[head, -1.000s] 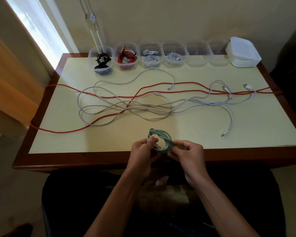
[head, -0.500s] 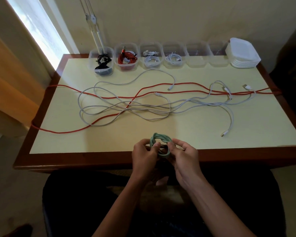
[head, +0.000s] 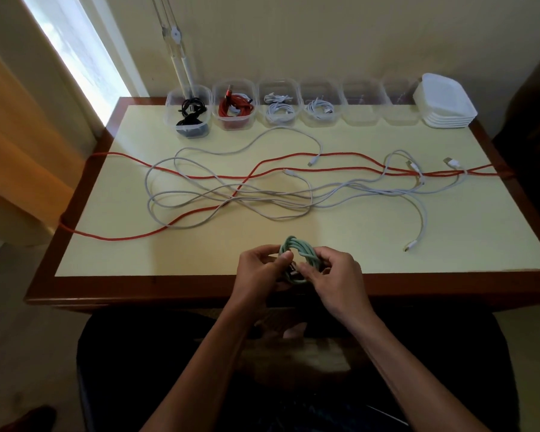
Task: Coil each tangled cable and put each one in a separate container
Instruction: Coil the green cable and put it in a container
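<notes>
**A:** At the near edge of the table [head: 512, 257], the green cable coil [head: 296, 247] sits between both hands. The left hand [head: 259, 272] pinches its left side with thumb over the loops; the right hand [head: 334, 275] curls round the right side, its fingers working at the middle, where I think the plug end is being tucked.

**B:** What could go wrong?

**A:** If that end isn't wrapped snugly, the loops may spring open once either hand lets go, and the coil won't fit a container. The two empty containers [head: 360, 104] stand well apart at the back, past the tangled white cables [head: 293, 198] and red cable [head: 340, 155], so a loose tail could snag on the way over.

**B:** Any change from a second ago?

**A:** The hands have closed in; the coil looks tighter and more covered. The tangle and the filled containers [head: 234, 104] are unmoved.
</notes>
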{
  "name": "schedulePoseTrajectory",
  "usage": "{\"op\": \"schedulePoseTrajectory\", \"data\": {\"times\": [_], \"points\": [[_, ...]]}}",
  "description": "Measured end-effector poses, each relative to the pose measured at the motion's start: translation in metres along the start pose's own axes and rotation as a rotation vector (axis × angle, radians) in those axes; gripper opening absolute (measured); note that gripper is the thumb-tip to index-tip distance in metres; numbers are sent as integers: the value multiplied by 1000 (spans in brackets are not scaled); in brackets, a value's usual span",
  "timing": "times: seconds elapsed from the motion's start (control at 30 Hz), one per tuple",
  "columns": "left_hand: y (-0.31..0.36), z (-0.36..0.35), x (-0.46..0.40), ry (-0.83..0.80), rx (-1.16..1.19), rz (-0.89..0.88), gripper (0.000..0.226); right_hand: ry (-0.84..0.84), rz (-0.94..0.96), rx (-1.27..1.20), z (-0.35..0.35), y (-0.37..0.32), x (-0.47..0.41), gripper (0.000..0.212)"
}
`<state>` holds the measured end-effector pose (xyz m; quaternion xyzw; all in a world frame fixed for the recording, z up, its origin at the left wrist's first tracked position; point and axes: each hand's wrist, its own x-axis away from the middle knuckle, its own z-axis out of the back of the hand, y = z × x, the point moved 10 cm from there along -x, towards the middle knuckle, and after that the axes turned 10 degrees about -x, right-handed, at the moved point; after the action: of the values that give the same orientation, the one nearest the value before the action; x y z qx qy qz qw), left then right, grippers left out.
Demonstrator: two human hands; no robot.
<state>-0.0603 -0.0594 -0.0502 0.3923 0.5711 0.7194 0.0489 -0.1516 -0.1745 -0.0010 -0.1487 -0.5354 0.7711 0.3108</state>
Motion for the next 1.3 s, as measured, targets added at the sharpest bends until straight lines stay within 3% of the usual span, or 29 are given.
{"op": "schedulePoseTrajectory", "data": {"times": [0.13, 0.33, 0.53, 0.83, 1.0, 1.2, 1.3], "points": [[1, -4, -2, -12, 18, -16, 31, 50, 87, 230, 4, -2, -3, 26], [8, 0, 0, -24, 88, -89, 30, 139, -48, 33, 20, 14, -7, 47], [15, 6, -8, -12, 127, -94, 23, 86, -117, -154, 19, 22, -15, 11], [28, -13, -20, -116, 58, -98, 22, 60, -158, -231, 30, 23, -38, 7], [45, -33, -36, -180, -54, -118, 26, 118, -160, -145, 54, 32, -61, 2], [92, -29, -73, -114, -248, -259, 19, 211, -168, -111, 97, 41, -90, 17], [121, -32, -104, -9, -418, -389, 9, 229, -164, -128, 112, 45, -105, 15]]}}
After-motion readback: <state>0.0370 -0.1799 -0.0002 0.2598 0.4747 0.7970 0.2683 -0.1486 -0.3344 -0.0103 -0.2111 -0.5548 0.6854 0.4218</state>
